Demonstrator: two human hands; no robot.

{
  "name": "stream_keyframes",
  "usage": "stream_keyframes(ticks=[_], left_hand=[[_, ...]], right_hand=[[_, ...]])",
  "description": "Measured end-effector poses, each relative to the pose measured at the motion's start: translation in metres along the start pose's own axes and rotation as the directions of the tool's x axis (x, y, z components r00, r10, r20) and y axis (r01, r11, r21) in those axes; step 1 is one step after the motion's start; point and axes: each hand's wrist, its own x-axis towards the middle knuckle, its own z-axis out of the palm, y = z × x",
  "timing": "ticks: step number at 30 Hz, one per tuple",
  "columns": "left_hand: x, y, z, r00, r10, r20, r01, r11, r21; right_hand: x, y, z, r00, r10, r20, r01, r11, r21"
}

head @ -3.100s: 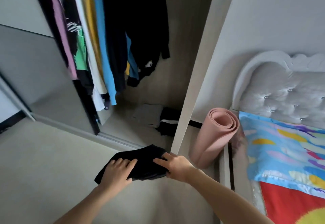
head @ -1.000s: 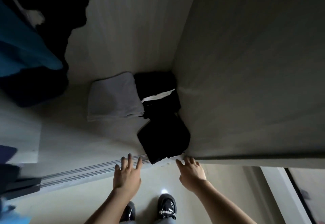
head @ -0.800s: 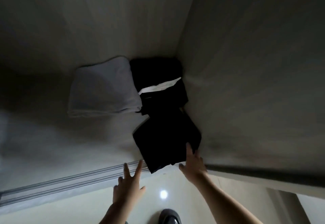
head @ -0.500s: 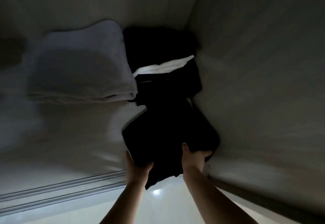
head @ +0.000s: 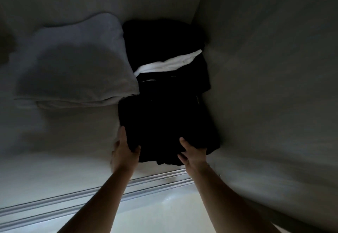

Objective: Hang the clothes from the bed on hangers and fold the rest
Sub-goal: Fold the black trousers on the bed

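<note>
Gripping the folded black garment [head: 164, 123] by its near edge, both hands are closed on the cloth: the left hand [head: 126, 152] clamps the near-left corner with its thumb laid on top and its fingers along the side. The right hand [head: 193, 156] holds the near-right corner, apparently with fingers tucked beneath, though the dim light blurs this. Both forearms reach forward, wrists straight, palms turned inward. The garment is a flat, dark, roughly square bundle, lying just in front of the black-and-white pile [head: 164, 50] and touching it. A grey folded pile [head: 73, 64] sits directly left of that pile, against it.
</note>
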Motion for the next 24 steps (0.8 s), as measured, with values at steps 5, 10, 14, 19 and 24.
stream_keyframes(ticks=[5, 10, 14, 19, 24], left_hand=[[-0.057, 0.003, -0.026, 0.989, -0.108, 0.106, 0.089, 0.981, 0.172], [-0.127, 0.020, -0.070, 0.964, -0.227, 0.140, 0.170, 0.927, 0.336], [-0.169, 0.069, -0.113, 0.979, -0.130, 0.158, 0.053, 0.906, 0.419], [-0.222, 0.150, -0.166, 0.980, 0.038, 0.194, -0.134, 0.850, 0.509], [-0.304, 0.208, -0.216, 0.962, 0.105, 0.253, -0.224, 0.833, 0.506]], right_hand=[[-0.039, -0.006, -0.002, 0.989, -0.061, -0.137, 0.017, 0.953, -0.303], [-0.129, -0.022, -0.020, 0.989, -0.113, -0.098, 0.019, 0.745, -0.667], [-0.214, -0.050, -0.051, 0.951, -0.243, 0.191, 0.233, 0.160, -0.959], [-0.315, -0.082, -0.083, 0.885, -0.296, 0.359, 0.343, -0.108, -0.933], [-0.425, -0.112, -0.118, 0.823, -0.392, 0.411, 0.314, -0.289, -0.904]])
